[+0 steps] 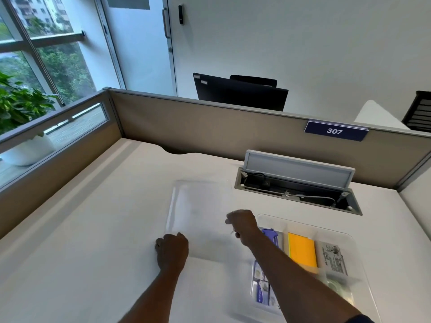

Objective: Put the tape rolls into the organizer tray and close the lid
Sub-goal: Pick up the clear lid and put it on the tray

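A clear plastic lid (198, 206) lies flat, low over the white desk, just left of the clear organizer tray (303, 223). My left hand (171, 251) is closed at the lid's near left corner. My right hand (243, 226) is closed on the lid's right edge, beside the tray. My right forearm crosses over the tray's left compartments. The tray holds a yellow pad (302, 251), a purple item (270, 234), a printed packet (334, 259) and small purple and white pieces (261, 278). A pale round shape (335, 286) in the near right compartment is too blurred to name.
An open cable hatch (296, 190) with its flap raised is sunk into the desk behind the tray. Beige partition walls (210, 127) close the desk's far and left sides, with a "307" sign (335, 131). A black monitor (240, 92) stands beyond.
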`<state>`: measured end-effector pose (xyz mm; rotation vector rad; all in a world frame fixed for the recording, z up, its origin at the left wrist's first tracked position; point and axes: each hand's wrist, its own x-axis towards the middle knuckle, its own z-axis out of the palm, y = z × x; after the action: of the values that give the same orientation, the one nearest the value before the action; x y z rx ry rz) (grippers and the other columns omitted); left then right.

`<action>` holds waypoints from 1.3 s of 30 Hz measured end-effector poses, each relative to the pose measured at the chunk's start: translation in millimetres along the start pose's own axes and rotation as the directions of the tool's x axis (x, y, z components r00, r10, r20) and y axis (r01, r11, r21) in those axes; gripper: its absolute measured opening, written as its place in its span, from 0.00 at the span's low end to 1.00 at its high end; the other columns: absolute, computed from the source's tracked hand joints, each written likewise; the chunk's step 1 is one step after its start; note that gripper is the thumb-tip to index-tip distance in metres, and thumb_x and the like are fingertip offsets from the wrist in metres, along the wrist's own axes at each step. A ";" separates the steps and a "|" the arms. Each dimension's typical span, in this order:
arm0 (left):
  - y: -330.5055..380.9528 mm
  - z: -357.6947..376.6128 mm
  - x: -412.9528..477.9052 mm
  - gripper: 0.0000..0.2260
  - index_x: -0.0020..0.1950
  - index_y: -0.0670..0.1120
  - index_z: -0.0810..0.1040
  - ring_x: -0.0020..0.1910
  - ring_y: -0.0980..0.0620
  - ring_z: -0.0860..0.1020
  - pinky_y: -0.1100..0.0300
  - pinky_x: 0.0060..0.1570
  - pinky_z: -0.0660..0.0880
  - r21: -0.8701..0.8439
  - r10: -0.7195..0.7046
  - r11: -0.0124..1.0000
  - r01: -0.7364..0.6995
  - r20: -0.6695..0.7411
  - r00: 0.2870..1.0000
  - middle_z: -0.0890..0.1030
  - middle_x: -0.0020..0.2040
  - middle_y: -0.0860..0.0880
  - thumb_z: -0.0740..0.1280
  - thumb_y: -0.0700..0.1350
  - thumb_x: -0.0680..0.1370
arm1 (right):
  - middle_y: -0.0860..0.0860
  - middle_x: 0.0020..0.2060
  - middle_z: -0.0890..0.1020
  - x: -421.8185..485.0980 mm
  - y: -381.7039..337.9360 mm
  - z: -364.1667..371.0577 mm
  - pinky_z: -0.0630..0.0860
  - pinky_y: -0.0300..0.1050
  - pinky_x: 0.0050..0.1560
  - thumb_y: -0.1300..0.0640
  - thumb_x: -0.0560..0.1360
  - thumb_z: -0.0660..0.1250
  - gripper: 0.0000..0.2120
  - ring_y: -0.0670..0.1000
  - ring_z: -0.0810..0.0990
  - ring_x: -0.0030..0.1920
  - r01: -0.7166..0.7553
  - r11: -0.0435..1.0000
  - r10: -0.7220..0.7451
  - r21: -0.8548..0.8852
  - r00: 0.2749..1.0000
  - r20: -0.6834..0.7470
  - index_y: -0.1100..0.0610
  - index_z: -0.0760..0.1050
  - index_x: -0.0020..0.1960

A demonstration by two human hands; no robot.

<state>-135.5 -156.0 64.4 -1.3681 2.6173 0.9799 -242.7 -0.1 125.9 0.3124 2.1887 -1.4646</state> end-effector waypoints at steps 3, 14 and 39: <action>26.2 -1.5 -9.9 0.20 0.57 0.36 0.76 0.57 0.37 0.77 0.51 0.57 0.73 -0.139 0.005 0.990 0.012 0.120 0.993 0.79 0.57 0.34 0.56 0.51 0.81 | 0.57 0.33 0.83 -5.8 -19.5 -23.7 0.68 0.38 0.29 0.66 0.71 0.62 0.08 0.50 0.74 0.25 0.081 0.980 -0.072 0.179 0.996 -0.059 0.60 0.76 0.35; 140.9 0.2 -69.0 0.30 0.35 0.46 0.72 0.35 0.48 0.74 0.55 0.41 0.70 -0.683 0.204 0.729 0.044 0.278 0.939 0.75 0.35 0.47 0.51 0.72 0.72 | 0.64 0.36 0.81 -47.7 -60.7 -115.6 0.78 0.57 0.37 0.62 0.75 0.59 0.11 0.64 0.79 0.36 0.561 0.798 -0.602 -0.220 0.726 -0.332 0.66 0.75 0.38; 160.6 0.0 -72.5 0.12 0.51 0.41 0.80 0.45 0.47 0.85 0.59 0.47 0.80 -0.916 0.564 0.111 0.387 0.378 0.734 0.86 0.46 0.43 0.57 0.40 0.81 | 0.55 0.39 0.78 -62.4 38.0 -278.7 0.70 0.38 0.35 0.46 0.78 0.59 0.17 0.53 0.76 0.40 0.481 0.857 -0.512 -0.185 0.752 -0.415 0.60 0.75 0.45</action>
<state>-211.3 -36.4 169.2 -0.4004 1.1486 2.9006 -246.5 274.4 213.2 0.0340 2.8598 -1.7170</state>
